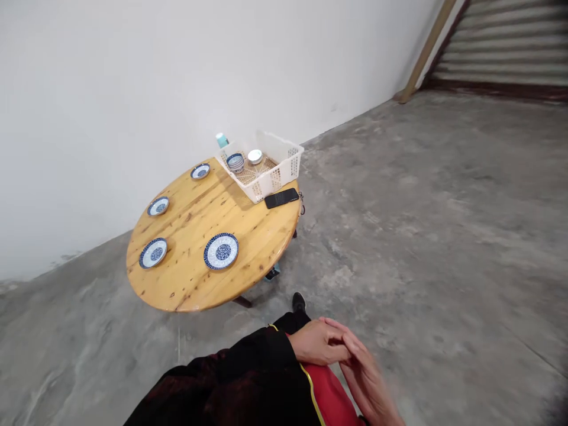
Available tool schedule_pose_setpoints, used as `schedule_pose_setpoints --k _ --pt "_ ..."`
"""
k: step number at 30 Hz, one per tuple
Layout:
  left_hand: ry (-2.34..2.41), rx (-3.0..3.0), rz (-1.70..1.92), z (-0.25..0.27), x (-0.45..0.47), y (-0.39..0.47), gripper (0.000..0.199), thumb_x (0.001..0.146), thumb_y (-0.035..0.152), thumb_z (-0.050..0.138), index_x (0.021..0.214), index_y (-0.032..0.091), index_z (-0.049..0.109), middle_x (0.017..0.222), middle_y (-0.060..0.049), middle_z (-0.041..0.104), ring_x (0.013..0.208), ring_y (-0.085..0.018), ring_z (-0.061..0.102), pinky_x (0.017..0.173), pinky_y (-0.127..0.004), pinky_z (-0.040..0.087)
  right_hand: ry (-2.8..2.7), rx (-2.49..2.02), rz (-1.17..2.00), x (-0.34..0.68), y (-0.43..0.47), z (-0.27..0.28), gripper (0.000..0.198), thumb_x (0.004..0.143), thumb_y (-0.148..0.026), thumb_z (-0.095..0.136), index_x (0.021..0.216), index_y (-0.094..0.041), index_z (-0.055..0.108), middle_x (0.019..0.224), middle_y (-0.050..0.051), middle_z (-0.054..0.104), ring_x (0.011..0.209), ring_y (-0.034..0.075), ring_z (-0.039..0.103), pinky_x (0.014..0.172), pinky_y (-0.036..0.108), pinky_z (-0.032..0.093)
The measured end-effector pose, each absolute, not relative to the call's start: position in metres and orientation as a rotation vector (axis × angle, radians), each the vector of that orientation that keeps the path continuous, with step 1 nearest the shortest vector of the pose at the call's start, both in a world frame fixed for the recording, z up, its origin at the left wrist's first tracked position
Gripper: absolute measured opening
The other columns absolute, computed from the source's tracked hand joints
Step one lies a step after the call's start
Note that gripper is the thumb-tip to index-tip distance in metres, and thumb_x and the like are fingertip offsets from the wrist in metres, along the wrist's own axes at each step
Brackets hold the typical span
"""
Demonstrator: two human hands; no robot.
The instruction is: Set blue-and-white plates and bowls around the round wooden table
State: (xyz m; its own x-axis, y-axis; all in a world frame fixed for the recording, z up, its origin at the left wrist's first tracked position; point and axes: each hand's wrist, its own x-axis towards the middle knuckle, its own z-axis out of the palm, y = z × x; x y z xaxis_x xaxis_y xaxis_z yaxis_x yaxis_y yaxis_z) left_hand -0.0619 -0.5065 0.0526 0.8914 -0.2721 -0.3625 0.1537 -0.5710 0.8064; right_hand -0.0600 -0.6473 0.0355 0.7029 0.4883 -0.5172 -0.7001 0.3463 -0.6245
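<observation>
My left hand (318, 343) and my right hand (361, 367) rest against each other in front of my body, low in the view. The left fingers are curled in against the right palm. The right fingers lie stretched out over and past them. I see nothing held between the two hands, though parts of the fingers hide one another. Beyond them, a round wooden table (186, 284) carries several blue-and-white plates; the nearest plate (221, 251) lies toward its front edge. Neither hand touches the table.
A white plastic basket (290, 168) on the table holds patterned bowls (235, 162) and a white dish (255, 157). A black phone (281, 198) lies beside it, with a light-blue cup (222, 140) behind. A white wall (110, 89) borders the table; concrete floor (421, 236) extends right.
</observation>
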Motion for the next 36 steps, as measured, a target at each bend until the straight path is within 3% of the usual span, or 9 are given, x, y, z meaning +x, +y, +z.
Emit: schedule_pose_setpoints --k 4,9,18,24,29,36 --pt "-0.184 2.194 -0.486 0.05 -0.017 -0.5 0.014 0.092 0.024 0.065 0.087 0.016 0.074 0.074 0.002 0.069 0.071 -0.012 0.064 0.068 -0.018 0.046 0.272 -1.041 0.755 -0.014 -0.646 0.04 0.051 0.073 -0.058 0.085 0.111 -0.023 0.081 0.132 0.013 0.07 0.128 0.034 0.062 0.105 0.044 0.054" --pt "-0.334 2.23 -0.259 0.058 0.046 -0.463 0.017 0.095 0.025 0.063 0.106 0.019 0.074 0.105 -0.003 0.079 0.099 -0.018 0.073 0.088 -0.023 0.051 0.339 -1.213 0.597 0.054 -0.651 0.038 0.05 0.068 -0.057 0.087 0.105 -0.025 0.081 0.126 0.011 0.073 0.122 0.032 0.067 0.11 0.043 0.052" --pt "0.372 2.257 0.177 0.054 0.086 -0.334 0.019 0.097 0.019 0.054 0.101 0.018 0.073 0.102 -0.006 0.078 0.099 -0.021 0.073 0.092 -0.029 0.053 0.268 -1.455 0.516 0.187 -0.596 0.068 0.054 0.049 -0.06 0.093 0.086 -0.023 0.08 0.11 0.015 0.077 0.101 0.037 0.073 0.11 0.055 0.05" --pt "0.627 2.154 0.365 0.063 0.079 -0.278 0.022 0.099 0.021 0.048 0.096 0.02 0.07 0.097 -0.005 0.077 0.093 -0.019 0.072 0.087 -0.029 0.054 0.072 -1.664 0.548 0.275 -0.526 0.127 0.066 0.039 -0.067 0.093 0.085 -0.021 0.081 0.097 0.016 0.077 0.092 0.033 0.073 0.093 0.044 0.06" --pt "0.708 2.138 0.613 0.105 0.094 -0.22 0.021 0.1 0.026 0.048 0.103 0.02 0.068 0.101 -0.006 0.075 0.095 -0.019 0.072 0.088 -0.029 0.055 -0.377 -1.737 0.545 0.347 -0.45 0.189 0.062 0.059 -0.067 0.09 0.097 -0.019 0.08 0.097 0.013 0.078 0.091 0.024 0.072 0.085 0.031 0.058" --pt "0.747 2.0 0.808 0.19 0.179 -0.134 0.029 0.095 0.03 0.055 0.118 0.015 0.064 0.115 -0.012 0.071 0.109 -0.024 0.069 0.096 -0.035 0.055 -0.847 -1.693 0.685 0.443 -0.303 0.236 0.04 0.081 -0.048 0.081 0.101 -0.014 0.076 0.098 0.01 0.077 0.083 0.02 0.071 0.081 0.034 0.058"
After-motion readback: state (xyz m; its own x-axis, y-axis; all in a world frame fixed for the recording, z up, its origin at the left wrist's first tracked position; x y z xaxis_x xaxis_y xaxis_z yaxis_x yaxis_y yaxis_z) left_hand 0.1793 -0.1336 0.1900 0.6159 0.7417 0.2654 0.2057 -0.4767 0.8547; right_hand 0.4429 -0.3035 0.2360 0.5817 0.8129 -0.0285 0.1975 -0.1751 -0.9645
